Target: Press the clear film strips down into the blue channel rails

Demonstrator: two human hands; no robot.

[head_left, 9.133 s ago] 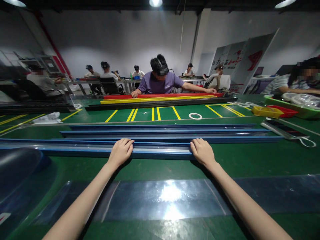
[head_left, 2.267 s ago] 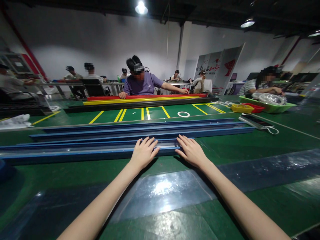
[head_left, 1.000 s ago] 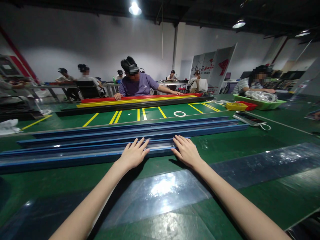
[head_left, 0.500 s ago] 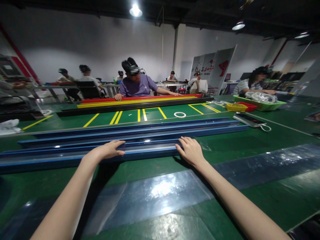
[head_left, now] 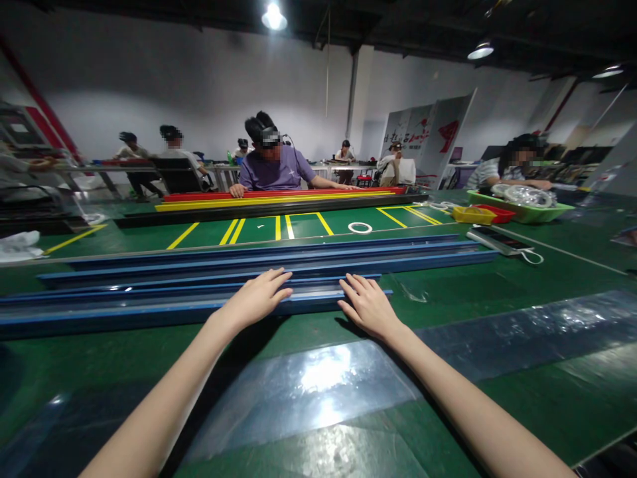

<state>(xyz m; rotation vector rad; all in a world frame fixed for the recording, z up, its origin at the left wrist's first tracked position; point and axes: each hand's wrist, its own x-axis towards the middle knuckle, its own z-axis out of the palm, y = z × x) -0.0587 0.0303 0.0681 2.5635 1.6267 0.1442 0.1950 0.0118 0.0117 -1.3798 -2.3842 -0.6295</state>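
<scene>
Nearest to me lies a long blue channel strip (head_left: 124,315) with raised edges, stretching off to the left. My left hand (head_left: 259,297) rests across this strip with its fingers stretched out and apart. Close to the strip's right end, my right hand (head_left: 367,305) lies over it, fingers spread and the thumb toward the near edge. Neither hand is wrapped round the strip. Another blue channel strip (head_left: 423,261) runs behind it, roughly parallel and reaching farther right.
Clear plastic film (head_left: 308,392) covers part of the green tabletop (head_left: 318,325) before me. A phone on a white power bank (head_left: 502,240) lies right. Across the table, a person in a purple shirt (head_left: 276,171) touches red, yellow and black strips. Baskets (head_left: 537,211) stand at the right.
My left hand has slid right along the near blue strip, closer to my right hand. My right hand has shifted slightly left, leaving the strip's right end showing.
</scene>
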